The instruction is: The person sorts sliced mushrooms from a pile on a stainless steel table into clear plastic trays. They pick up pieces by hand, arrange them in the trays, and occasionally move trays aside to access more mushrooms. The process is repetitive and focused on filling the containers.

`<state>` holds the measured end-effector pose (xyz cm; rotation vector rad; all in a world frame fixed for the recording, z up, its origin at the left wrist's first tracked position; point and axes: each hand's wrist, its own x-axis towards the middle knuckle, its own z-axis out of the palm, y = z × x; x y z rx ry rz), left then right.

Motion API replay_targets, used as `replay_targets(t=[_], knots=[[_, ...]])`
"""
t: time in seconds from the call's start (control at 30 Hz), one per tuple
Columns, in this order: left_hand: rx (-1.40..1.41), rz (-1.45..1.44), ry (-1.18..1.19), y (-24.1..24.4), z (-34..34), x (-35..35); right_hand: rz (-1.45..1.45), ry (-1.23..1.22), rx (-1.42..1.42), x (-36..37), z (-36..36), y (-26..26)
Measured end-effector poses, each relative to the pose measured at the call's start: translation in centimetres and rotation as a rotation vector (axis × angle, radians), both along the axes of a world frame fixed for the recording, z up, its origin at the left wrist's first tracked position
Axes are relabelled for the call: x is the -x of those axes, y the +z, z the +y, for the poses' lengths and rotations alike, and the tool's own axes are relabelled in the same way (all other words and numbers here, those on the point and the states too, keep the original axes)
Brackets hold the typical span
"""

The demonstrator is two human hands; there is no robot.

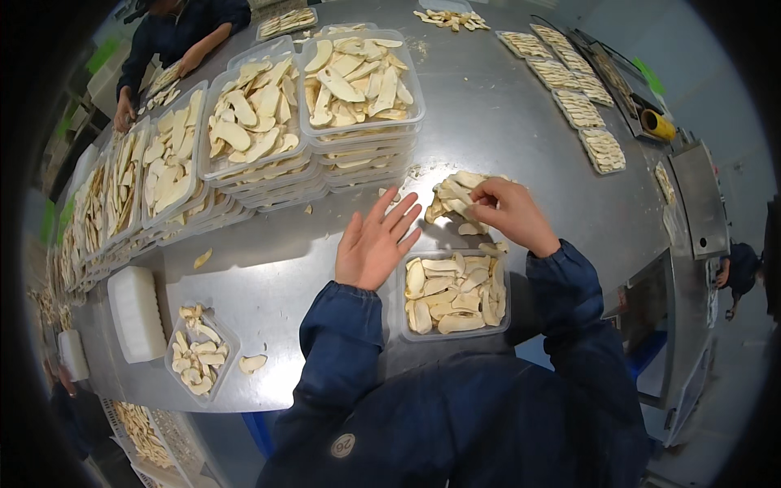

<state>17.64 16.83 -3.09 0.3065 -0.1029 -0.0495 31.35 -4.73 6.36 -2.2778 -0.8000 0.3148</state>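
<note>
My left hand (379, 244) is held palm up with its fingers spread, empty, above the steel table (287, 268). My right hand (511, 210) is bent over a loose pile of pale dried mushroom slices (456, 192), its thumb and fingertips against them. Whether a slice is pinched there I cannot tell. Just in front of me lies a clear plastic tray (404, 305), its bottom covered with mushroom slices (454, 293) laid side by side. A few slices (493, 247) rest at and beyond its far edge.
Stacked clear trays of slices (363, 125) stand ahead and left. At left are a white container (135, 314) and a small tray of pieces (198, 357). Filled trays (576, 110) line the far right, near a yellow roll (658, 125). Another person (183, 36) works at the far left.
</note>
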Motion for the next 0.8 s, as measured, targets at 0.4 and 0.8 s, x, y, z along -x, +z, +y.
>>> replay_targets(t=[0.4,0.8], knots=[[0.017,0.067,0.027,-0.3,0.0,-0.2,-0.411,0.018,0.444,0.9,1.5,-4.1],[0.002,0.116,0.041,0.1,-0.2,0.0,-0.116,0.077,0.161,-2.6,3.2,0.5]])
